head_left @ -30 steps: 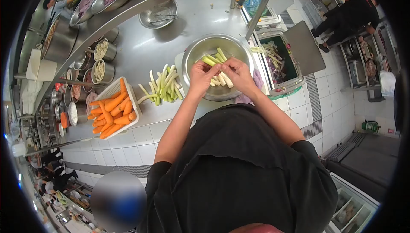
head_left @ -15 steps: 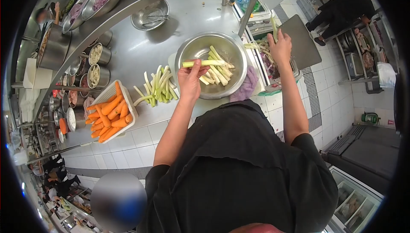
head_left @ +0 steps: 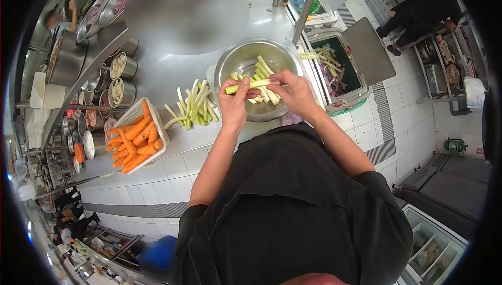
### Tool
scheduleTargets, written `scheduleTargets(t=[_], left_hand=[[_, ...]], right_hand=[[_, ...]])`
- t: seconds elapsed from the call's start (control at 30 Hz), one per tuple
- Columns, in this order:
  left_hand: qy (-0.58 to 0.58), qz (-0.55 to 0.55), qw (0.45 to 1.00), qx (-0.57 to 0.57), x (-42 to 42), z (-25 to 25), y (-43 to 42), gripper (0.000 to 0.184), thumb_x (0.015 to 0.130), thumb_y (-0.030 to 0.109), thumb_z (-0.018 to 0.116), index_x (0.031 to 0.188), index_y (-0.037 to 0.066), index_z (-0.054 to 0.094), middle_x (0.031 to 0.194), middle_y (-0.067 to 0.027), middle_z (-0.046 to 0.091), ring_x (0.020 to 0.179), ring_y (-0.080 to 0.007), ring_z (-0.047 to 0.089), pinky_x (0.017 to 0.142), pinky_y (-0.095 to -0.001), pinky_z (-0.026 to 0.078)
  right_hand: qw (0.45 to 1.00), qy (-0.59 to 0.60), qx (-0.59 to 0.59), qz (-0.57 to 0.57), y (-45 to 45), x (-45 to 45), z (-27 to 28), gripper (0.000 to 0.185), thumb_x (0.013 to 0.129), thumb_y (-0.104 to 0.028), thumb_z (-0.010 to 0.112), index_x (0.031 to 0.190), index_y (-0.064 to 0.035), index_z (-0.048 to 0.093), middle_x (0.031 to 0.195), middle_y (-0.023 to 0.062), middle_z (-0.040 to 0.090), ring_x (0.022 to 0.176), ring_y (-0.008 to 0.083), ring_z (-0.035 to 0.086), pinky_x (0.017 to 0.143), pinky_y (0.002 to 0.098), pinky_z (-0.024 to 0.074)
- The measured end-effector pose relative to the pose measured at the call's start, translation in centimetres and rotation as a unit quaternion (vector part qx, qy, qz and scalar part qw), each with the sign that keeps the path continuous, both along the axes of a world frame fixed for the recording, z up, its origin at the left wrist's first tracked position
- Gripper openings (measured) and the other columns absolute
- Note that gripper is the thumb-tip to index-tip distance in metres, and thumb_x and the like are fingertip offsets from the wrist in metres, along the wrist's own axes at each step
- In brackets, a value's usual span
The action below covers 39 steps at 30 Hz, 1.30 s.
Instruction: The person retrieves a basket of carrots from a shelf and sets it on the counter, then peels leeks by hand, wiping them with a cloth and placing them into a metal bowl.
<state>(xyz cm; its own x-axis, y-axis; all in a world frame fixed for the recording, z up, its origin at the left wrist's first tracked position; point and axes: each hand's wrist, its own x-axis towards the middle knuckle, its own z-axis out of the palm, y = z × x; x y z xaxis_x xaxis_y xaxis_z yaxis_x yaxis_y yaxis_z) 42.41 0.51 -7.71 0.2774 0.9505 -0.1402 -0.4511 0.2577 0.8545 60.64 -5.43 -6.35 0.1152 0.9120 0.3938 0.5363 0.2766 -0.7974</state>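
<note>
Over a steel bowl, my left hand is closed round a pale green stalk, which lies roughly level. My right hand pinches the white end of that same stalk. Beneath both hands, more cut stalks rest inside the bowl, partly hidden by my fingers. Left of the bowl, a pile of green and white stalks lies on the steel counter.
A basket of carrots stands at the counter's left. Right of the bowl are a purple cloth and a bin holding scraps. A steel shelf post rises behind. Another person stands at upper right.
My right hand has come back from above the scrap bin, where it held a green strip, to the stalk in my left hand. A grey blur now covers the back of the counter.
</note>
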Motion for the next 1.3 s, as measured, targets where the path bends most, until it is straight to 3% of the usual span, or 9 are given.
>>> scheduleTargets(t=[0.4,0.57,0.67,0.77,0.9,0.97,1.17,1.23,1.3], left_hand=[[0.139,-0.110,0.984,0.022,-3.4,-1.1,0.1,0.018,0.097,0.019,0.070,0.087,0.006,0.063,0.069,-0.0040,0.065,0.058,-0.0131,0.063,0.054,-0.0249,0.046],[0.064,-0.019,0.997,-0.037,-5.7,-2.4,0.4,0.018,0.101,0.022,0.063,0.103,0.004,0.064,0.081,-0.0079,0.068,0.066,-0.0140,0.066,0.058,-0.0252,0.047],[0.037,-0.009,0.998,-0.050,-8.0,-4.0,1.0,0.019,0.103,0.020,0.058,0.112,0.005,0.063,0.092,-0.0095,0.071,0.075,-0.0142,0.068,0.064,-0.0262,0.049],[0.045,0.002,0.998,-0.044,-8.5,-4.3,0.8,0.020,0.103,0.019,0.058,0.115,0.005,0.062,0.100,-0.0097,0.073,0.076,-0.0133,0.067,0.066,-0.0253,0.049],[0.263,-0.100,0.960,0.010,-7.8,-4.7,-0.4,0.019,0.102,0.015,0.060,0.116,0.004,0.064,0.096,-0.0076,0.074,0.076,-0.0101,0.066,0.065,-0.0248,0.050],[0.291,-0.184,0.938,0.047,-6.1,-4.6,-1.2,0.017,0.102,0.014,0.059,0.114,0.003,0.065,0.095,-0.0080,0.073,0.077,-0.0100,0.065,0.066,-0.0251,0.051],[0.336,-0.321,0.839,0.283,-0.4,-1.4,-2.6,0.016,0.103,0.013,0.058,0.109,0.000,0.065,0.094,-0.0065,0.070,0.081,-0.0132,0.065,0.072,-0.0272,0.053],[0.193,-0.266,0.943,0.053,-3.0,-0.9,-2.5,0.015,0.103,0.010,0.058,0.111,0.000,0.065,0.095,-0.0082,0.071,0.086,-0.0149,0.067,0.075,-0.0271,0.053],[0.243,-0.092,0.956,0.134,-7.6,-2.5,-1.6,0.017,0.102,0.010,0.058,0.114,-0.001,0.064,0.097,-0.0104,0.072,0.090,-0.0159,0.069,0.078,-0.0275,0.054]], right_hand=[[0.996,-0.088,-0.015,-0.011,-1.3,3.2,-1.0,0.027,0.089,-0.017,0.074,0.109,-0.0041,0.061,0.091,0.0139,0.072,0.082,0.0351,0.071,0.069,0.0415,0.0564],[0.915,-0.290,-0.216,-0.177,-2.9,8.3,-2.4,0.035,0.086,-0.022,0.076,0.115,-0.0064,0.062,0.113,0.0165,0.067,0.103,0.0358,0.067,0.082,0.0457,0.0549],[0.911,-0.244,-0.328,-0.050,-5.0,9.0,-7.7,0.043,0.081,-0.019,0.078,0.118,-0.0054,0.061,0.123,0.0171,0.062,0.114,0.0376,0.060,0.090,0.0444,0.0527],[0.909,-0.406,-0.082,-0.049,-7.5,6.3,-12.7,0.047,0.075,-0.016,0.082,0.116,-0.0055,0.062,0.115,0.0172,0.064,0.111,0.0376,0.062,0.091,0.0444,0.0525],[0.961,-0.146,-0.190,-0.139,-10.2,7.0,-15.1,0.049,0.070,-0.013,0.084,0.113,-0.0059,0.062,0.118,0.0175,0.065,0.112,0.0374,0.062,0.093,0.0448,0.0517],[0.983,0.001,-0.061,-0.174,-11.0,6.8,-8.6,0.049,0.068,-0.011,0.084,0.112,-0.0072,0.062,0.117,0.0170,0.065,0.109,0.0386,0.063,0.093,0.0460,0.0510],[0.974,-0.165,-0.132,0.079,-7.5,1.7,-1.8,0.051,0.072,-0.015,0.084,0.117,-0.0071,0.061,0.112,0.0173,0.067,0.109,0.0348,0.064,0.093,0.0417,0.0515],[0.990,-0.033,-0.138,0.013,-8.0,4.5,-5.0,0.052,0.076,-0.014,0.082,0.121,-0.0047,0.058,0.109,0.0150,0.068,0.108,0.0306,0.065,0.094,0.0409,0.0503],[0.992,0.012,-0.109,-0.056,-8.9,6.1,-7.1,0.055,0.078,-0.011,0.080,0.125,-0.0039,0.054,0.113,0.0168,0.065,0.109,0.0312,0.064,0.094,0.0406,0.0506]])
